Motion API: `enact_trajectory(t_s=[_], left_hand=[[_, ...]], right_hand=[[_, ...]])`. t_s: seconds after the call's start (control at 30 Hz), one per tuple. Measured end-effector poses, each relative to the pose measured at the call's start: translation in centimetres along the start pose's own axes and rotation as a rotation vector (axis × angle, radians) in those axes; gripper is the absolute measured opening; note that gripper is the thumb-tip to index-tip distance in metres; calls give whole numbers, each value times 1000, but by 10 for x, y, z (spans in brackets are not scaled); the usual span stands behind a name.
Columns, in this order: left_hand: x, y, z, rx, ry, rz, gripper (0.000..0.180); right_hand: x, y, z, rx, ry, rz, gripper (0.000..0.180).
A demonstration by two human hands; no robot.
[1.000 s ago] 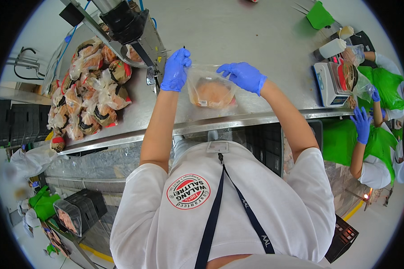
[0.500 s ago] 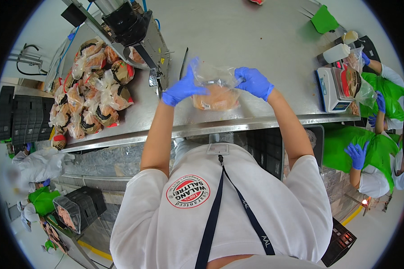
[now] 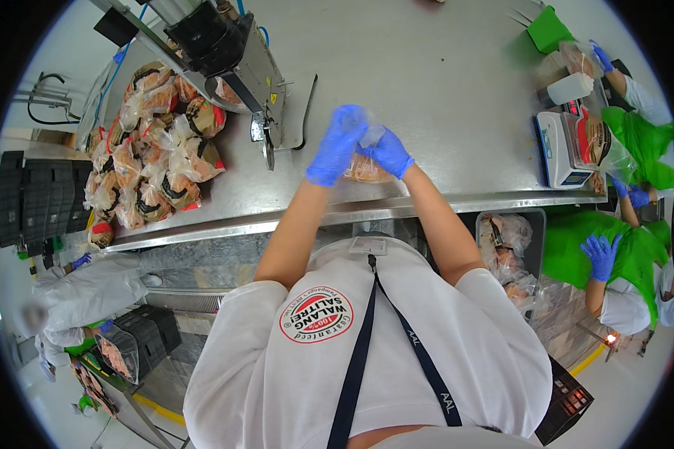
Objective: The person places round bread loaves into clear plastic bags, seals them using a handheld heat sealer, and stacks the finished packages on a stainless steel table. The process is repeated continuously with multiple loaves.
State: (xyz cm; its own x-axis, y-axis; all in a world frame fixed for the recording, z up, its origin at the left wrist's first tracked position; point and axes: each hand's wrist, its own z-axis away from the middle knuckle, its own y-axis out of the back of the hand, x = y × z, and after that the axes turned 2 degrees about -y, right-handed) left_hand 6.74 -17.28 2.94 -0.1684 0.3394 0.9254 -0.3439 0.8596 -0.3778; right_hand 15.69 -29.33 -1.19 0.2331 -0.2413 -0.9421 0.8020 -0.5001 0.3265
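Note:
Both my hands wear blue gloves and meet above the near edge of a steel table (image 3: 427,82). My left hand (image 3: 335,146) and my right hand (image 3: 388,153) pinch the gathered neck of a clear plastic bag (image 3: 364,168) holding brownish food. The bag's body hangs just below the two hands, partly hidden by them. A grey and black sealing machine (image 3: 232,63) stands on the table just left of my left hand.
A heap of filled, tied bags (image 3: 153,161) lies at the table's left end. A white scale (image 3: 558,150) sits at the right end, where people in green aprons (image 3: 636,142) and blue gloves work. A bin of bags (image 3: 505,251) stands below the table on the right.
My hands have come together and moved up the bag, from holding its sides apart to gripping its bunched top. The bag now hangs narrower beneath them.

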Motion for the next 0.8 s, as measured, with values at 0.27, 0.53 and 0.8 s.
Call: enact_trajectory(t_s=[0.27,0.53,0.8], left_hand=[[-64,20,11,-211,-189,-567,67],[-109,14,5,385,8,-573,23],[-87,31,10,523,-262,-179,20]], right_hand=[[-48,3,-8,59,259,202,27],[-43,4,20,477,325,179,31],[12,-22,-9,373,76,-524,35]])
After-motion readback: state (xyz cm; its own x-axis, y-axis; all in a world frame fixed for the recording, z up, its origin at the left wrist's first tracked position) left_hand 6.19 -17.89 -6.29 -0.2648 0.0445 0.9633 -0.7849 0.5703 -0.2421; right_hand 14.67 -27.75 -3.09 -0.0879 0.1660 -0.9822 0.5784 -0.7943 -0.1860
